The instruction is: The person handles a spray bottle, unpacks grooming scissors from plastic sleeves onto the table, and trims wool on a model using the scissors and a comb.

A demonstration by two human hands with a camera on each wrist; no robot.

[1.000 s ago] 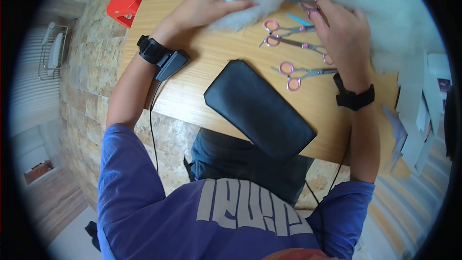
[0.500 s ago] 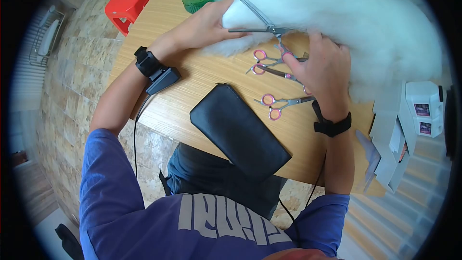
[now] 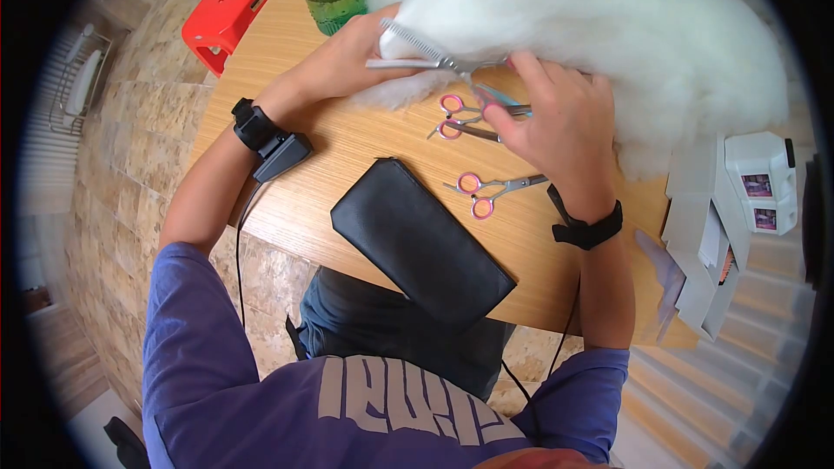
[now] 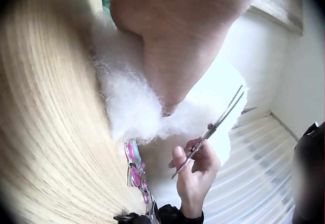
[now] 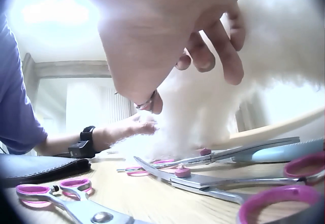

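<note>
A mass of white fluffy fur (image 3: 556,0) covers the back of the table. My left hand (image 3: 347,56) holds its left end, thumb pressed into the fur (image 4: 127,102) in the left wrist view. My right hand (image 3: 565,126) holds thinning shears (image 3: 445,63) with thumb and fingers at the handles. Their blades, one toothed, stand spread and point left toward my left hand. Below them lie more scissors with pink finger rings (image 3: 449,128) and a light blue strip-like tool (image 5: 282,153). Another pair of scissors (image 3: 495,187) lies nearer to me.
A black zip pouch (image 3: 426,243) lies at the table's front edge. A green ribbed bottle (image 3: 334,0) stands at the back left, beyond it a red stool (image 3: 230,17). On the right are grey trays (image 3: 704,243) and a white container (image 3: 763,182). Cables trail from both wrists.
The shears were closed a second ago; their blades have spread apart and now lie over the left hand's thumb area. The left hand keeps its hold on the fur. The head view has shifted.
</note>
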